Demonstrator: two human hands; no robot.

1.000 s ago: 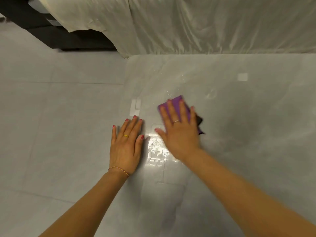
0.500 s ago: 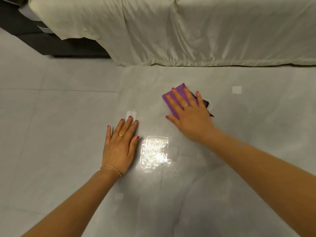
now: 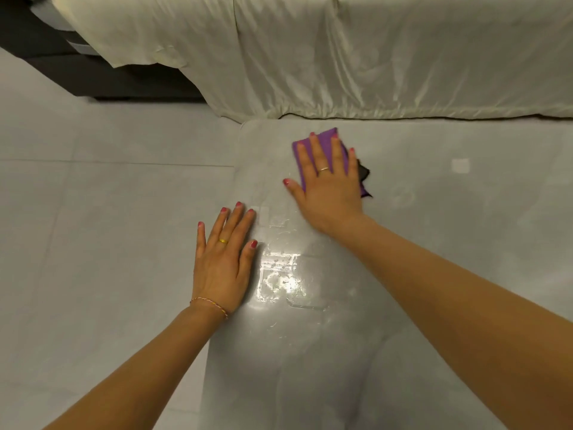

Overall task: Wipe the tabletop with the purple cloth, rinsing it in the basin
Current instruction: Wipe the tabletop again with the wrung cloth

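The purple cloth (image 3: 325, 141) lies flat on the glossy grey tabletop (image 3: 434, 243), close to its far left corner. My right hand (image 3: 328, 184) presses down on the cloth with fingers spread, covering most of it; a dark edge of the cloth shows at the right. My left hand (image 3: 224, 259) rests flat on the tabletop's left edge, fingers apart, holding nothing. A wet, shiny patch (image 3: 279, 277) glints between my two hands. No basin is in view.
A pale sheet-covered bed (image 3: 372, 57) runs along the tabletop's far edge. Grey floor tiles (image 3: 93, 243) lie to the left of the table. A dark piece of furniture (image 3: 46, 57) stands at the top left.
My right hand has slid the purple cloth away from me, from near the wet patch up toward the far left corner. My left hand has stayed flat at the table's left edge.
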